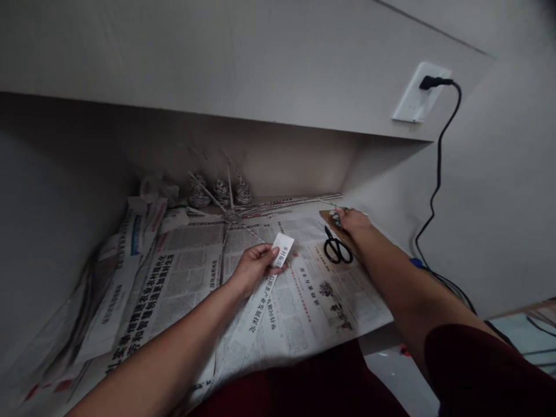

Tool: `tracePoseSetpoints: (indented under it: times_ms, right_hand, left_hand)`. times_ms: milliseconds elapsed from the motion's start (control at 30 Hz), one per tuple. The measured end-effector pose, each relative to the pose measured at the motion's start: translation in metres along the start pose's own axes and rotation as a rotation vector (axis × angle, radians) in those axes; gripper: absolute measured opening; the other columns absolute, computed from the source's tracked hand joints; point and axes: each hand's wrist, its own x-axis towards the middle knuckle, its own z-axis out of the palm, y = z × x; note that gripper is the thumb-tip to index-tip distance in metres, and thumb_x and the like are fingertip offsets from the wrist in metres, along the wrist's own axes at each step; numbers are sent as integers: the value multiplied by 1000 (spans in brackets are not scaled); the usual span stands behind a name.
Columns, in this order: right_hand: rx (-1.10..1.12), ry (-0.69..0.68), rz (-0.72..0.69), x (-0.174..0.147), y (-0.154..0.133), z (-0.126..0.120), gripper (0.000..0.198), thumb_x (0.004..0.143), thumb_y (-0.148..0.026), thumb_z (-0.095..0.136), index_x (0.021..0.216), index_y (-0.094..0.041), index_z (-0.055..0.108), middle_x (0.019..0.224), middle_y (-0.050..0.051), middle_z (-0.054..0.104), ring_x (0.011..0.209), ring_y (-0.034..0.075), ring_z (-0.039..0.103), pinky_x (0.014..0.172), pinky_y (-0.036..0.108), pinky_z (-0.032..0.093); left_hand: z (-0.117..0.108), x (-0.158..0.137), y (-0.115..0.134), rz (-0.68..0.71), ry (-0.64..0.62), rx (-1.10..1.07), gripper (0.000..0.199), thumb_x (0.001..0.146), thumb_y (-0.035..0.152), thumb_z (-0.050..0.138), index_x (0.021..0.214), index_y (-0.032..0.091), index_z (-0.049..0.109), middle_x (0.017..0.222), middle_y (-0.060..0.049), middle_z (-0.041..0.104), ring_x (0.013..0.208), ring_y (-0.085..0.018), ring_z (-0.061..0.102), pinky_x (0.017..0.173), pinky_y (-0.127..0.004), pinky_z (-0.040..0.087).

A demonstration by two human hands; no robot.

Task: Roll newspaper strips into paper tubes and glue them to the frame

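My left hand [256, 267] pinches a strip of printed newspaper [260, 313]. The strip's upper end stands up past the thumb, and its long tail slants down over the spread newspaper [182, 255]. At the back right, my right hand [353, 221] has its fingers closed by a brown board [326, 216]. A thin greenish stick-like thing [332, 204] shows at those fingertips, too small to name. A small pale and green object [335, 219] is partly hidden under the hand. Black-handled scissors [337, 250] lie on the newspaper between my hands.
Several woven cone shapes [220, 191] stand along the back wall beside a crumpled plastic bag [158, 188]. Rolled paper sticks [295, 201] lie at the back. Newspaper strips [117, 278] are heaped left. A black cord [439, 156] hangs from the socket at right. An overhang covers the back.
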Motion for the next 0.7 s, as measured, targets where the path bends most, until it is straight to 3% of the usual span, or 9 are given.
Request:
tracePoseSetpoints:
  times_ms: [133,200,267,333,433,567,700]
  right_hand:
    - [40,110,20,-16,-20,-13,51,87,-50,51,127,-18,58,128,22,54,118,35,52,91,46,42]
    - [283,218,-96,-33,-41,-15,41,86,-41,55,118,-17,63,126,20,56,119,34,50,93,43,42]
    - [738,35,-218,-54,-68,-11,33,87,-39,54,99,-13,69,106,19,65,103,29,60,83,37,46]
    - [862,-119,-302,-74,-94,-1,39,88,-47,51,84,-14,71,79,12,69,72,20,65,64,29,49]
    - [1147,-365,-385,-99,-119,18,47,83,-57,55,70,-14,67,57,5,63,46,11,54,45,21,41]
    - [1540,-763,-485,-114,-118,34,45,65,-52,75,90,-15,70,63,2,64,51,10,54,43,18,37]
    - [1533,-882,-577,-113,-107,39,42,67,-48,76,92,-13,72,67,3,64,52,9,52,46,19,37]
  left_hand:
    - [2,0,2,-3,50,-21,34,64,38,81,82,12,68,77,-8,72,68,-17,69,60,-25,57]
    - [2,0,3,13,83,-42,33,61,36,83,78,12,68,74,-6,71,67,-16,68,61,-23,57]
    - [1,0,4,24,104,-58,33,58,34,84,75,12,68,73,-4,70,65,-14,68,63,-22,56]
    - [0,1,5,25,119,-60,33,59,34,84,76,12,67,73,-3,70,64,-14,68,63,-22,56]
    - [-3,2,6,18,151,-41,35,60,36,83,80,12,67,75,-4,69,62,-15,67,57,-22,55]
    - [-8,5,6,22,221,-8,36,59,37,83,79,12,67,74,-4,68,63,-14,64,54,-23,54]
    - [-11,9,3,36,235,11,35,58,37,83,76,12,68,74,-4,69,68,-14,64,62,-22,54]
